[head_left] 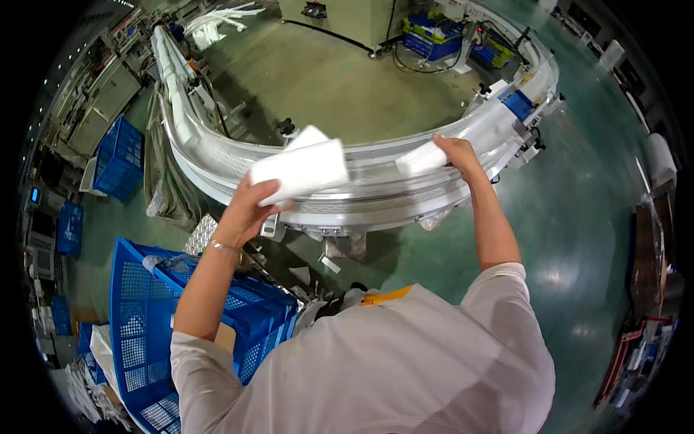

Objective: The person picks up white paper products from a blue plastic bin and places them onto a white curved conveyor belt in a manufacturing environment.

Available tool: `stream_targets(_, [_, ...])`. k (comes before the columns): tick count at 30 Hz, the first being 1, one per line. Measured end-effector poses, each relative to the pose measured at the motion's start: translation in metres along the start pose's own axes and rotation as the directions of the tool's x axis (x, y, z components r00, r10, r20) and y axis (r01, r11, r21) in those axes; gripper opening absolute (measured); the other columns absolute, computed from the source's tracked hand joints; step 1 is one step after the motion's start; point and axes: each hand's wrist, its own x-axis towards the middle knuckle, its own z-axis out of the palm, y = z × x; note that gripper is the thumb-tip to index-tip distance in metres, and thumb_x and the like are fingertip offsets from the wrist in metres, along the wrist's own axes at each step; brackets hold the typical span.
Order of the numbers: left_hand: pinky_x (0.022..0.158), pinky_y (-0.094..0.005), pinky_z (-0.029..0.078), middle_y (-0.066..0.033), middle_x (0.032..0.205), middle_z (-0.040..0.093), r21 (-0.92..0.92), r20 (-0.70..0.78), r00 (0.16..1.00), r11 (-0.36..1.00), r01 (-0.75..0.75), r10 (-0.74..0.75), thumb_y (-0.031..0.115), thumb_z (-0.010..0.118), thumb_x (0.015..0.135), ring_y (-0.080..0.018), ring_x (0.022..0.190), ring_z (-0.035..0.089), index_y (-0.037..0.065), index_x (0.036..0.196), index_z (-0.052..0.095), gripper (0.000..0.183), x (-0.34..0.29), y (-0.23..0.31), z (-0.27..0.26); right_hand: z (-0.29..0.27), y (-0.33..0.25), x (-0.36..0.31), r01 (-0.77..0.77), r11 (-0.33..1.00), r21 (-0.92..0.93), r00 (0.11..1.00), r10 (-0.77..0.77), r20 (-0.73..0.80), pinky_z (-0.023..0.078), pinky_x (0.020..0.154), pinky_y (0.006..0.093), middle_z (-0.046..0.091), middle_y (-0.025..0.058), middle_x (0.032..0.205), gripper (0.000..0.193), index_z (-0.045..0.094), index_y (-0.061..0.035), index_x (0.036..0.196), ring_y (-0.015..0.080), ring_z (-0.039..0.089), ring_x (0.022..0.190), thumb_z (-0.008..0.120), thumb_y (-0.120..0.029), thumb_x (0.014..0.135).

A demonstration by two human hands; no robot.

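My left hand [249, 208] grips a plain white oblong pack [307, 172] at its near left end, fingers beneath and thumb on the side. Behind its top edge shows the corner of another white piece [309, 136]; whether I hold that too, I cannot tell. Farther right, a smaller white pack [421, 159] is in my right hand [457, 153], pinched at its right end. Both hands are over the curved conveyor [376, 206], which has pale rails and a light chain-like track. Motion blurs the packs, so their exact kind is unclear.
A big blue mesh crate [134, 318] stands by my left elbow. More white pieces [177, 101] line the conveyor's left arm. A blue part [518, 105] sits across its right arm. Beyond are a beige machine [354, 25] and a blue crate [434, 40]. Scraps lie below the conveyor.
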Motion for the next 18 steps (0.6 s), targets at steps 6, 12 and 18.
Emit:
stream_targets(6, [0.069,-0.0293,0.050,-0.0052,0.104,0.053,0.022,0.046,0.993,0.994,0.106,-0.107,0.020,0.068,0.074,-0.0145,0.092,0.054,0.008,0.113,0.043,0.047,0.057,-0.039,0.036,0.063,-0.057,-0.040,0.374,0.927,-0.002,0.919,-0.371,0.132,0.045,0.074,0.0323,0.054,0.0122,0.106,0.057,0.046,-0.0027,0.118,0.0204,0.051,0.097,0.058,-0.043,0.080])
stream_targets(12, [0.067,-0.0286,0.052,-0.0038,0.102,0.053,0.075,0.076,0.980,0.981,0.180,-0.185,0.022,0.065,0.079,-0.0115,0.091,0.053,0.010,0.109,0.044,0.039,0.086,-0.044,0.063,0.062,-0.054,-0.061,0.101,0.942,0.321,0.968,-0.168,0.187,0.042,0.051,0.0264,0.054,0.0007,0.090,0.039,0.049,-0.0131,0.111,0.0122,0.052,0.074,0.064,-0.024,0.076])
stream_targets(18, [0.066,-0.0300,0.050,-0.0068,0.096,0.050,0.439,0.126,0.991,0.898,-0.018,-0.042,0.012,0.067,0.073,-0.0188,0.086,0.053,0.016,0.099,0.053,0.030,0.111,-0.051,0.044,-0.008,-0.027,-0.010,0.266,0.964,-0.009,0.964,-0.266,-0.023,0.042,0.059,0.0241,0.057,0.0048,0.086,0.042,0.049,-0.0027,0.103,0.0112,0.051,0.073,0.071,-0.018,0.071])
